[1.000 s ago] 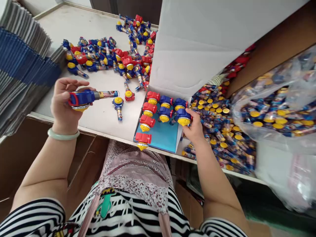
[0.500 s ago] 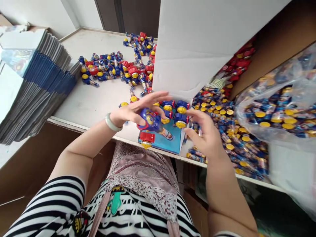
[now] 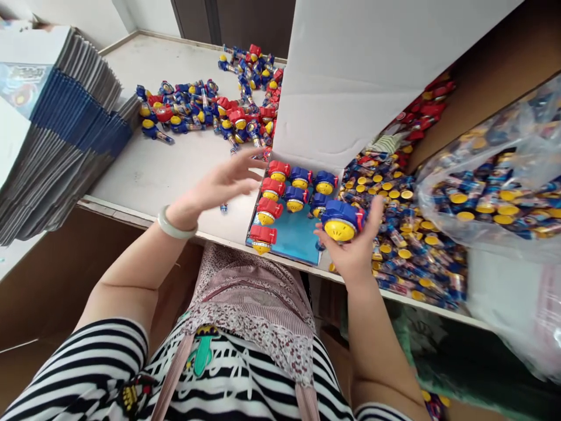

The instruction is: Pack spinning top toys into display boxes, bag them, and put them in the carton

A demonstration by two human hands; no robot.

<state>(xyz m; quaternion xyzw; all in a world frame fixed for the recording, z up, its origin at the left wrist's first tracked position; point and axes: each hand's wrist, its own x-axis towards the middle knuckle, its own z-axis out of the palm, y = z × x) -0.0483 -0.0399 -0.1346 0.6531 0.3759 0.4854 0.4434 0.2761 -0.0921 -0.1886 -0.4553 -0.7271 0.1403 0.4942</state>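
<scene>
My right hand (image 3: 357, 251) grips a blue toy with a yellow domed end (image 3: 340, 222), thumb and fingers on either side of it, over the right edge of an open box (image 3: 291, 234) with a blue bottom. Left of the box, my left hand (image 3: 219, 184) is empty, its fingers spread and pointing toward the box. Inside stand several red toys (image 3: 266, 210) with yellow ends along the left side. Several blue toys (image 3: 295, 197) fill the back of the middle and right columns. The raised white lid (image 3: 342, 82) leans up behind.
Loose red and blue toys (image 3: 193, 108) lie heaped at the back left of the table. Folded cartons (image 3: 74, 128) are stacked at far left. Right of the box spread many small yellow-capped tubes (image 3: 407, 245), beside a clear plastic bag (image 3: 495, 199) of more tubes.
The blue toy has passed from my left hand to my right, moving rightward. My left hand has drawn back left and opened; my right hand has closed.
</scene>
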